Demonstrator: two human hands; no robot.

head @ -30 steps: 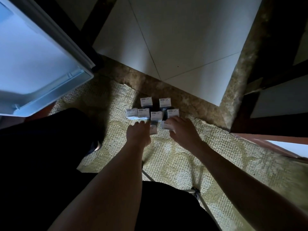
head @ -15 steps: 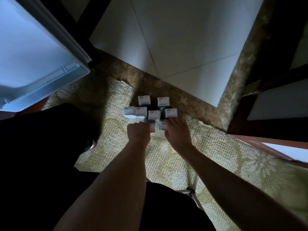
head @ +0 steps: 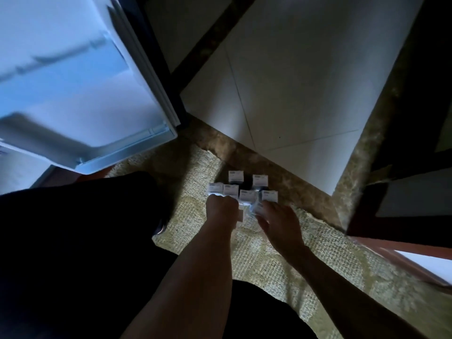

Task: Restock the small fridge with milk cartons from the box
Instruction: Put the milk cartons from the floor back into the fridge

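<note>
Head view: the milk cartons (head: 244,189) stand clustered on the rug (head: 269,265), near its edge by the tile floor (head: 305,81), with the fridge door (head: 73,94) open to my left. They look upright, long axis vertical, tops facing the camera.

My left hand (head: 221,209) is balled at the cluster's near edge. I cannot tell whether its fingers hold anything. My right hand (head: 278,221) has its fingers wrapped on the near carton (head: 255,208), which is blurred, so its tilt is unclear.

My worry is that the neighbours are packed tight, so lifting could topple them on the soft rug.
</note>
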